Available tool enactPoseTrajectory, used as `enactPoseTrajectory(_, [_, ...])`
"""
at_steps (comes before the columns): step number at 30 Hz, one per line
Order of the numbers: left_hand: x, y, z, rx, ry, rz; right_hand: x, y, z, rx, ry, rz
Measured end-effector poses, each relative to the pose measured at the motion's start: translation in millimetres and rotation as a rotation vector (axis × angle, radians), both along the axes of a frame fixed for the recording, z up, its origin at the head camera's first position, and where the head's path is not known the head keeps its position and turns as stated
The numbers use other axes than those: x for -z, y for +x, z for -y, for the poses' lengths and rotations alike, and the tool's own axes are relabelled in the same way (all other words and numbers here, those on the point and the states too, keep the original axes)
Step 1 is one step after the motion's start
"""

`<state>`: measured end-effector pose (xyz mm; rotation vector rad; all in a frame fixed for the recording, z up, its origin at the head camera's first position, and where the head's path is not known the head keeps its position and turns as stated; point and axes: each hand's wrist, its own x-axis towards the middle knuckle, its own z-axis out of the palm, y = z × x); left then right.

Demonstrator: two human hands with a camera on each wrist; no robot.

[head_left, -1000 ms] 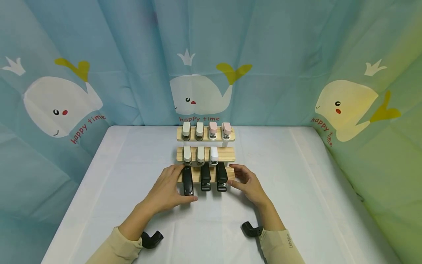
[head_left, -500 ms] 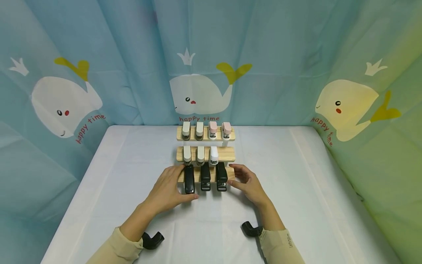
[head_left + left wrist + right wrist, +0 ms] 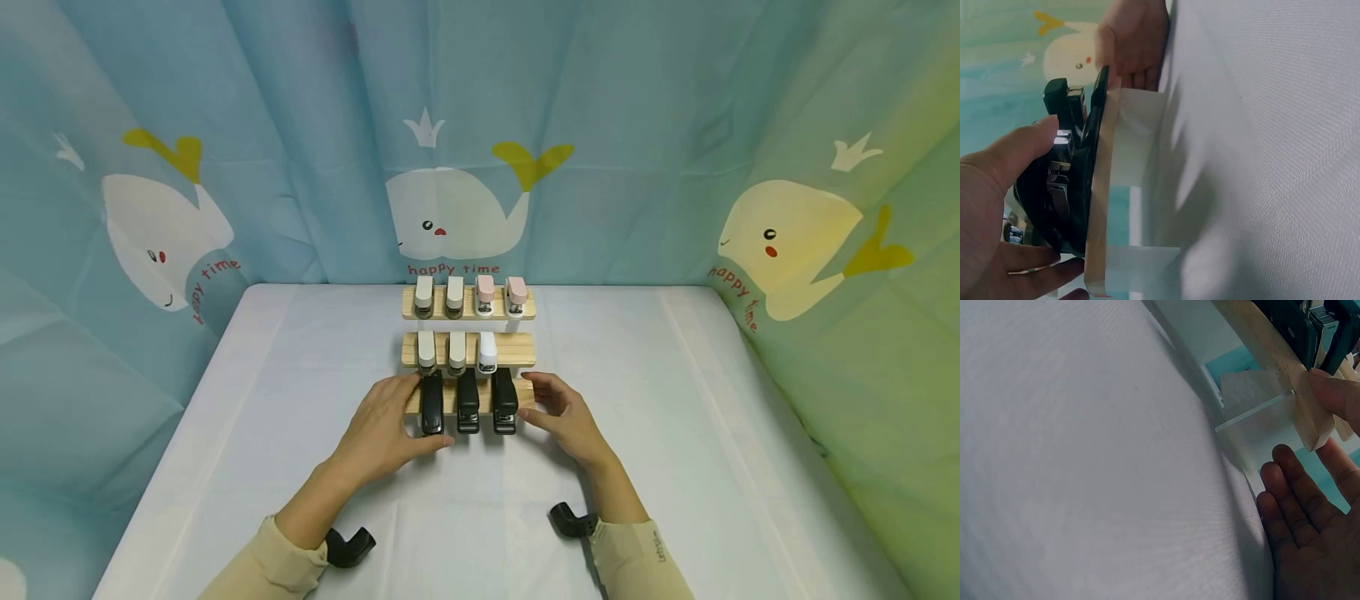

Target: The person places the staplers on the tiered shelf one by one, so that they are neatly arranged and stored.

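Note:
In the head view, my left hand [image 3: 382, 429] holds the leftmost black stapler [image 3: 432, 404] on the lowest board of a wooden display rack [image 3: 527, 393]. Its thumb lies across the stapler's front end, and its fingers reach along the left side, as the left wrist view also shows. Two more black staplers [image 3: 468, 404] stand to the right on that board, pointing forward. At the board's right end, my right hand [image 3: 568, 421] pinches the wood between thumb [image 3: 1335, 394] and index finger. The other fingers [image 3: 1300, 494] are below, apart from the board.
Small cream staplers [image 3: 457, 350] and a white stapler [image 3: 487, 352] sit on the middle board. Cream and pink staplers [image 3: 516, 293] line the top board. Clear plastic supports [image 3: 1138, 140] hold the rack above the white tablecloth [image 3: 637, 375]. A whale-printed curtain [image 3: 622, 100] surrounds the table.
The leftmost black stapler has slid slightly back and to the right on the board, with my left thumb following. My right hand stays put. The curtain at left has shifted.

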<state>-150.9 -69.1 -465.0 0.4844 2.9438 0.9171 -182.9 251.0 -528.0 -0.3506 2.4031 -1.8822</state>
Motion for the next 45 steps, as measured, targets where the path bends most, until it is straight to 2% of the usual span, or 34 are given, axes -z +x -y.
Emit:
enactPoseTrajectory(19, [1.9, -4.4, 1.5, -0.035, 0.045, -0.040, -2.7, -2.1, 3, -0.003, 0.003, -0.014])
enactPoseTrajectory(26, [1.0, -3.5, 2.5, -0.040, 0.058, -0.023, -2.1, -2.5, 3, -0.007, 0.007, -0.020])
enactPoseTrajectory(35, [6.3, -0.7, 5.0, -0.034, 0.063, -0.013, 0.2, -0.6, 3, -0.009, 0.009, -0.025])
enactPoseTrajectory(45, [11.7, 0.2, 9.6, -0.031, 0.080, -0.035, -0.3, 1.2, 0, 0.000, 0.010, -0.024])
